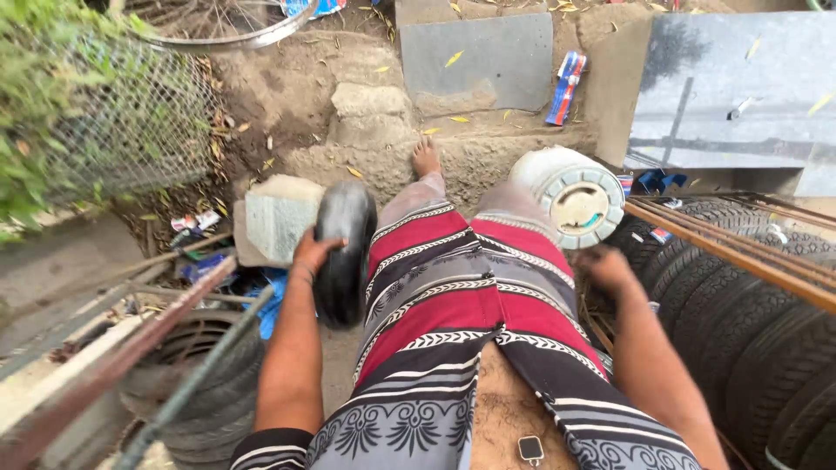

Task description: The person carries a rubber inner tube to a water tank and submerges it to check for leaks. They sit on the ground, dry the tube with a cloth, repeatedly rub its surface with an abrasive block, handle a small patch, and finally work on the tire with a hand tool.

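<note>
Far left: wire mesh fence (131, 122) with greenery (35, 96) pushing through, closing off that side. Below it, a rusty metal bar (131, 348) and a grey pipe (196, 379) run diagonally over a stack of worn tyres (205, 392); little free room there. Small crushed wrappers (193, 222), white and red, lie on the dirt beside a pale concrete block (279, 213).

Left hand (311, 255) is closed on the side of a small black tyre (344, 261), fingers wrapped over the tread. The tyre stands upright on the ground, just left of the person's knee, touching the block's right edge or nearly so.

Centre: legs in a red, black and grey striped wrap (470, 305), bare foot (425, 158) on a sandy step. Open ground is mostly the dirt ahead and the grey slab (479, 61).

Right of the knees: white cylindrical container (575, 196) on its side, lid end toward the camera; contents not visible. A red-white-blue packet (566, 87) lies by the slab.

Right hand (607, 270) is blurred, hovering beside a row of black tyres (723, 305); can't tell its grip. Rusty rods (740, 252) cross above the row.
</note>
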